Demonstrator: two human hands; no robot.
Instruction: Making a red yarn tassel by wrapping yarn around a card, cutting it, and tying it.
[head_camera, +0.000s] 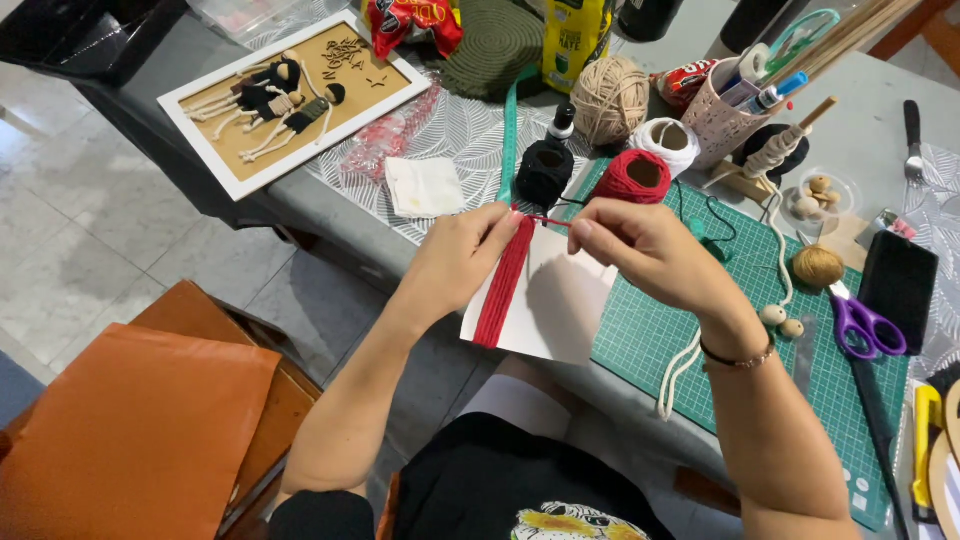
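The left hand (455, 262) pinches the top edge of a white card (560, 305) with red yarn (503, 283) wrapped around it in a long, neat band. The right hand (640, 245) pinches a thin red strand at the top of the band — its fingers are closed on that strand. The card is held in the air, just over the near edge of the green cutting mat (700, 330).

The yarn looks soft, light and a bit fuzzy, so it can slide off. The card looks stiff and flat — a good place to hold is its edge, beside the band.

Behind sit a red yarn ball (632, 178), a black one (545, 172) and a tan one (610, 98). Purple scissors (868, 325) lie on the mat, near round wooden beads (782, 320) on white cord.
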